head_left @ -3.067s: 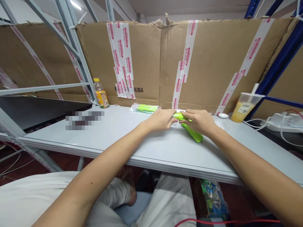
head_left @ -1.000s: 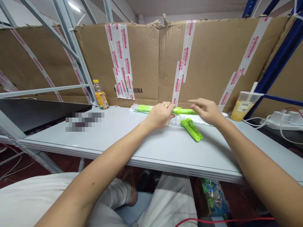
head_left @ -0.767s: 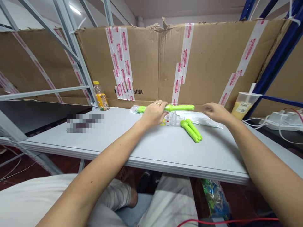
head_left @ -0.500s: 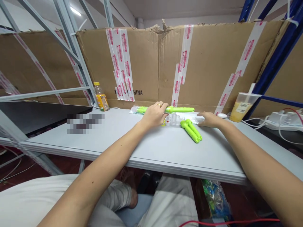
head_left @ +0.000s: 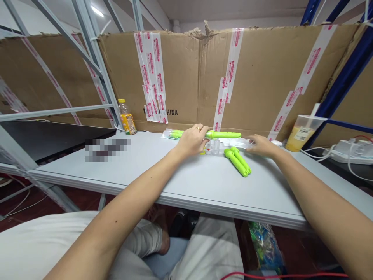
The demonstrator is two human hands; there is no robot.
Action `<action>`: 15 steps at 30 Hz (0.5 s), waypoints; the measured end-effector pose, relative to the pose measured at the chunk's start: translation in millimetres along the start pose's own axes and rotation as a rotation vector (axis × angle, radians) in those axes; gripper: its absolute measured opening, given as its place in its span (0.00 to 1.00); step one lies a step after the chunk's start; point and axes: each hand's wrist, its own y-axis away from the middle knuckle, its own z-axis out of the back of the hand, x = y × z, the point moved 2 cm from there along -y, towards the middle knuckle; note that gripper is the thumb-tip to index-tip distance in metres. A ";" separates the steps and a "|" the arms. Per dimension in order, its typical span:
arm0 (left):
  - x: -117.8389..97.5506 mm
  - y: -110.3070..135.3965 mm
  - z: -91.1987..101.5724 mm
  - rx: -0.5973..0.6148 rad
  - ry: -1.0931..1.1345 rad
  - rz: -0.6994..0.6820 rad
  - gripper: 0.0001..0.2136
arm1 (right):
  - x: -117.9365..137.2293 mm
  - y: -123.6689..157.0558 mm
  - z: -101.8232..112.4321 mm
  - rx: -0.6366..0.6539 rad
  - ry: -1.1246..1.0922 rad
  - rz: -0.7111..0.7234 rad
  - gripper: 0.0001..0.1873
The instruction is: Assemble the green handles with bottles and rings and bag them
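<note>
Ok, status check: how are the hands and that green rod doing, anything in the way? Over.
Left hand gripping green rod. Right hand at clear packaging, grip unclear. Small clear parts between them; two green pieces just in front.

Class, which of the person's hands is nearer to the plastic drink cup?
Right. The right hand is left of the cup; the left hand is farther left, on a green rod.
</note>
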 end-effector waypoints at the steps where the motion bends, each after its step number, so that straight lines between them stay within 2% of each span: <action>1: -0.1 0.0 0.2 -0.002 -0.002 0.004 0.14 | 1.3 1.0 4.2 -0.049 -0.004 0.006 0.33; 7: 2.0 -0.6 0.9 -0.015 -0.031 0.058 0.14 | 24.1 15.4 34.5 -0.273 0.010 0.021 0.33; 11: 12.3 -0.9 0.5 -0.028 -0.066 0.111 0.12 | 44.6 22.9 42.8 -0.313 0.036 0.073 0.33; 15: 24.1 -0.5 0.2 -0.020 -0.090 0.151 0.12 | 53.2 23.9 41.5 -0.316 0.028 0.113 0.33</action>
